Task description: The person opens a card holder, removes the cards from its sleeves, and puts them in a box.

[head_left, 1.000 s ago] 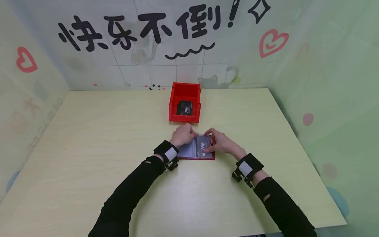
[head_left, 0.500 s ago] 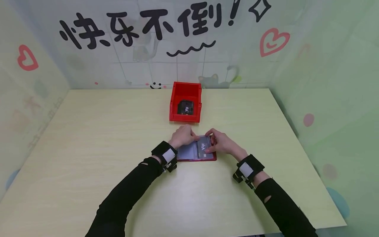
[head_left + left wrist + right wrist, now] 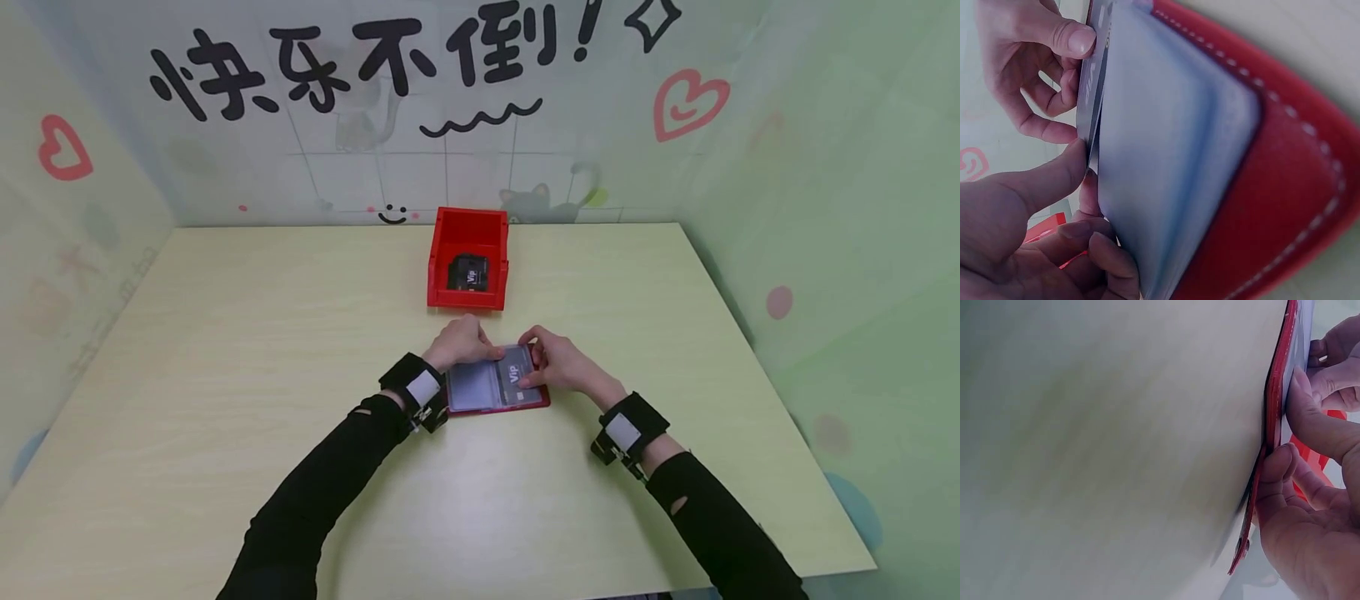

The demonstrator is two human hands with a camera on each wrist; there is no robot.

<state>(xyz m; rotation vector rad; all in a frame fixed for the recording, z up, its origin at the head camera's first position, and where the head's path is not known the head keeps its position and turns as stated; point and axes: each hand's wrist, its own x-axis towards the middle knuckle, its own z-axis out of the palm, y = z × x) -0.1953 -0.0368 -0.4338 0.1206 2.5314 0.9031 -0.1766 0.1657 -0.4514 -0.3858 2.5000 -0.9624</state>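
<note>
A red card holder (image 3: 1272, 162) with white stitching lies spread out on the table, its clear sleeves (image 3: 472, 388) facing up. On its right half is a grey card marked "Vip" (image 3: 513, 377). My left hand (image 3: 459, 342) pinches the card's top edge between thumb and index finger; in the left wrist view its other fingers curl beside the sleeves. My right hand (image 3: 562, 360) grips the holder's right side, thumb on the card's face, fingers at the edge. A strap with a snap (image 3: 1241, 544) sticks out below those fingers in the right wrist view.
Just behind the hands stands a red open bin (image 3: 468, 229), with dark "Vip" cards (image 3: 468, 272) lying inside. The pale wooden table (image 3: 262, 333) extends to both sides. A printed backdrop (image 3: 360, 175) rises along its far edge.
The card holder has turned slightly, its left side coming a little nearer to me. My left hand has shifted slightly left, its thumb lower on the card's top edge. The right hand stays nearly still.
</note>
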